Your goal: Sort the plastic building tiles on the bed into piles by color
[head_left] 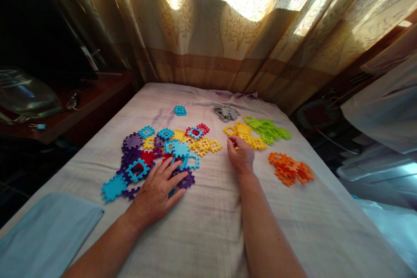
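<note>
My left hand (158, 189) lies with fingers spread over the near right part of a mixed pile of interlocking plastic tiles. Under and around its fingers are a purple tile (189, 179), blue tiles (180, 149) and red tiles (148, 157). A blue tile (114, 187) and a blue frame tile (137, 170) lie to its left. My right hand (241, 155) has its fingers curled together at the near left side of a heap of yellow tiles (243, 128). What its fingertips hold, if anything, is hidden.
Separate heaps of grey tiles (226, 113), green tiles (267, 130) and orange tiles (289, 167) lie on the sheet-covered surface (208, 234). A lone blue tile (180, 110) lies at the back. A folded light-blue cloth (48, 234) is at the near left, curtains (208, 39) behind.
</note>
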